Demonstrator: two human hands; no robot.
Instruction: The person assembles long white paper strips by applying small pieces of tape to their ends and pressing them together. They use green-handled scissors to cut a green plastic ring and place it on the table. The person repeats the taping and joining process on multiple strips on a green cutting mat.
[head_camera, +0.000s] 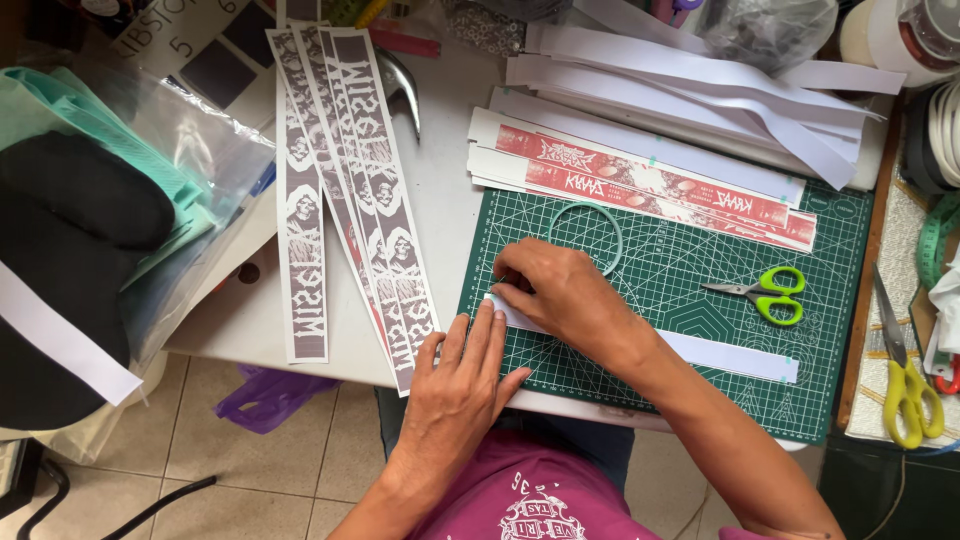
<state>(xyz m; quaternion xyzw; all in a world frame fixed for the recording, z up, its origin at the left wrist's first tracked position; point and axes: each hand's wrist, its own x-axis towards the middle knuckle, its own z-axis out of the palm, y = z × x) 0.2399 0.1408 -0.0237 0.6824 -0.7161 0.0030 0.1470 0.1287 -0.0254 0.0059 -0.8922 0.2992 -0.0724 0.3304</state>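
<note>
Hands: two, left hand (455, 385) and right hand (555, 295)
Scissors: two, green-handled scissors (765, 292), yellow-handled scissors (905, 375)
Purple printed strips (345, 190): perhaps four, overlapping
Cutting mat (700, 275): one
Teal ring (590, 232): one

small craft workshop, green gridded cutting mat (830, 300) on a white worktable (440, 190), stacks of printed paper strips (345, 190), scissors (765, 293), tape rolls (935, 120), tiled floor (240, 470)

A pink-purple shirt (530, 500) with a white picture printed on the front is worn, seen just below the two hands. Both arms are left bare. No rings or watch are seen.
</note>
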